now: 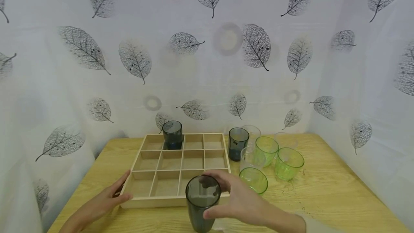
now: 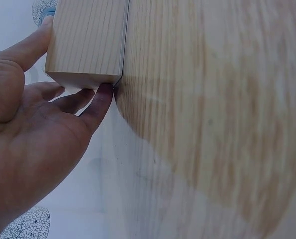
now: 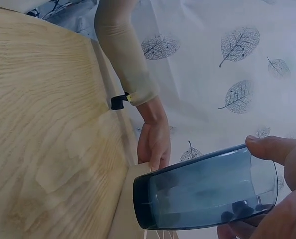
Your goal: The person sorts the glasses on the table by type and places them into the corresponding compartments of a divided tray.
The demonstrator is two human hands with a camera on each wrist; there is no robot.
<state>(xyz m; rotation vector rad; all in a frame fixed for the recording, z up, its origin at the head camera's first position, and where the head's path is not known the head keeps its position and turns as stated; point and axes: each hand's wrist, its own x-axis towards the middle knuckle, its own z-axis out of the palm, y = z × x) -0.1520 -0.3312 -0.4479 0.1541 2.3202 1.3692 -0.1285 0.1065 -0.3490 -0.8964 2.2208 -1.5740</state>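
Leaf-print curtains (image 1: 220, 82) surround a wooden surface (image 1: 339, 197), 3 green glasses (image 1: 289, 168) beside a 12-compartment tray (image 1: 155, 202); the left hand (image 1: 105, 197) holds its corner, fingers of the right hand (image 1: 240, 202) grip a dark glass (image 1: 195, 204) near the tray's front.

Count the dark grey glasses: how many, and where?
3: first glass in the back row of the tray, second glass on the table beside it, third glass in the right hand.

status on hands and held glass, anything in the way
Right hand grips dark glass. Left hand holds wooden tray. Possibly in the way: another glass, in tray's back row.
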